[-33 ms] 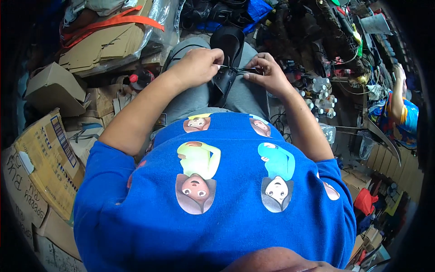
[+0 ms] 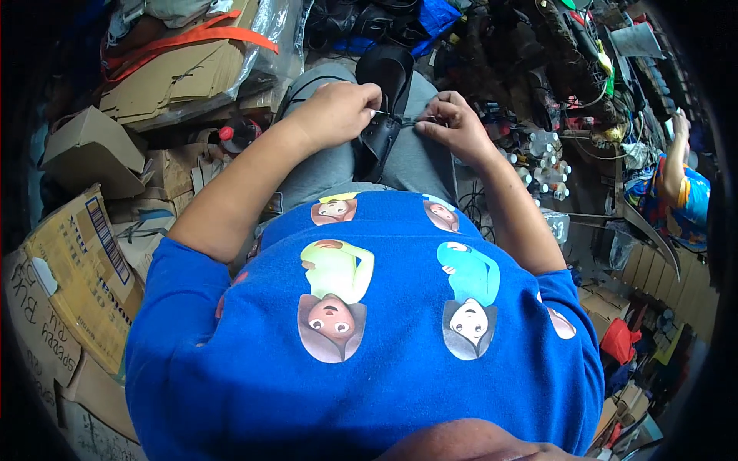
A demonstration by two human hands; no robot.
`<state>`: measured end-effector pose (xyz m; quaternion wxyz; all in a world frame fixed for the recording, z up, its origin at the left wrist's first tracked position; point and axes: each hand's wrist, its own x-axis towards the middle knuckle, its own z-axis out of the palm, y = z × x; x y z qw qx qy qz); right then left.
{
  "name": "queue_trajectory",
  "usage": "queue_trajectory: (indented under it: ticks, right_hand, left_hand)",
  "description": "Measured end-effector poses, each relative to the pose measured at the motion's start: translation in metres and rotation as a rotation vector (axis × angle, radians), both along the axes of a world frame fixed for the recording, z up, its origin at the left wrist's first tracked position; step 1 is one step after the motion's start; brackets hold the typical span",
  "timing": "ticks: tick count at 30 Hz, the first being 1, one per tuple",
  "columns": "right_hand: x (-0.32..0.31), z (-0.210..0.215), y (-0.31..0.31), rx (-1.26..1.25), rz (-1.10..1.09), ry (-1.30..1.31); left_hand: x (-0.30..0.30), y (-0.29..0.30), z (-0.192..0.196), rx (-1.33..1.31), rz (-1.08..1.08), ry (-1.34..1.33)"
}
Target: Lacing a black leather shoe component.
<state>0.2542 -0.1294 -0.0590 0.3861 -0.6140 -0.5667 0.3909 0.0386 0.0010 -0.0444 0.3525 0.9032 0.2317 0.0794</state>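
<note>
A black leather shoe rests between my grey-clad thighs, its toe end pointing away from me. My left hand is closed at the shoe's left side, pinching a thin, pale, needle-like piece that reaches to the shoe's upper. On the other side, the fingers and thumb of my right hand pinch a fine dark thread running to the same spot on the shoe. The tips of both thin pieces are too small to make out.
Flattened cardboard and a box are piled at left, with a red-capped bottle nearby. Several small clear bottles stand at right. Farther right is another person's arm. Black shoes lie beyond my knees.
My right hand's fingers and thumb have drawn slightly closer together by the thread. My left hand and the shoe stay nearly in place.
</note>
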Motion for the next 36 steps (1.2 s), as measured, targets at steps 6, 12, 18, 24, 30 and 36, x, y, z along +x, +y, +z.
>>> queue_trajectory:
  ticks: [6,12,18,24,30,36]
  right_hand:
    - [0.02,0.031,-0.032,-0.352,-0.161,0.266]
    - [0.01,0.065,-0.033,-0.584,0.173,-0.249]
    - [0.0,0.02,-0.028,-0.11,-0.092,-0.207]
    - [-0.003,0.041,-0.032,-0.426,-0.095,0.147]
    - [0.049,0.033,0.0,-0.164,-0.173,-0.15]
    - [0.04,0.038,0.004,0.091,-0.241,-0.638]
  left_hand:
    - [0.004,0.002,0.002,0.182,-0.127,-0.027]
    - [0.002,0.002,0.005,0.195,-0.12,-0.028]
    - [0.005,0.001,0.003,0.156,-0.118,-0.007]
    - [0.002,0.001,0.001,0.185,-0.113,-0.011]
    - [0.005,-0.001,0.003,0.256,-0.148,0.004]
    - [0.001,0.004,-0.001,0.238,-0.125,0.028]
